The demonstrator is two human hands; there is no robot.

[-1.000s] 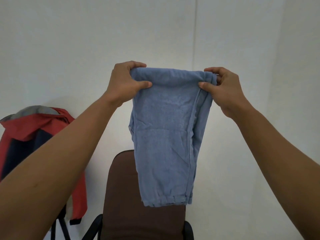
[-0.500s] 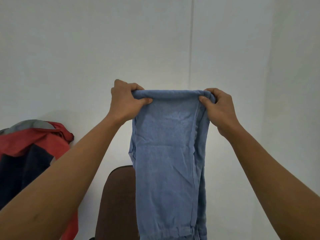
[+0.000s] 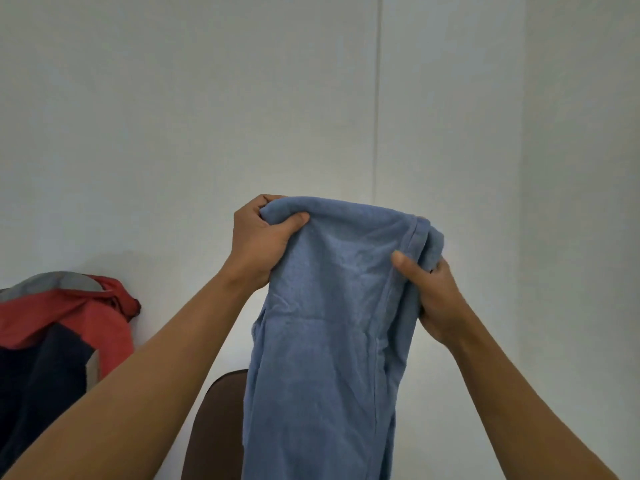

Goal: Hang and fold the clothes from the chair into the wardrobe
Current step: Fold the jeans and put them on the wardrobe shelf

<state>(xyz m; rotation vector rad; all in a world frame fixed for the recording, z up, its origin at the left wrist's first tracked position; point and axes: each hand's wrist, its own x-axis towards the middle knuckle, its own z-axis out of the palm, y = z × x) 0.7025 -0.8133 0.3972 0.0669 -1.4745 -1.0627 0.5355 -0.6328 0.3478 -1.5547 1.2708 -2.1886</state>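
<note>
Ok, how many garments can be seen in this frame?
2. Blue trousers, held by left hand and right hand, centre; red and navy jacket, left edge. The trousers cover most of the chair, so more may be hidden.

Blue trousers hang folded over at the top, draping down in front of the brown chair back.

A folded blue garment was held up in front of a pale wall. Its top left corner was gripped by the left hand, thumb pressed on the near face. Its right edge was gripped lower down by the right hand. The cloth hung down past the frame's bottom edge, partly covering a brown chair back. A red and navy jacket was seen at far left.
</note>
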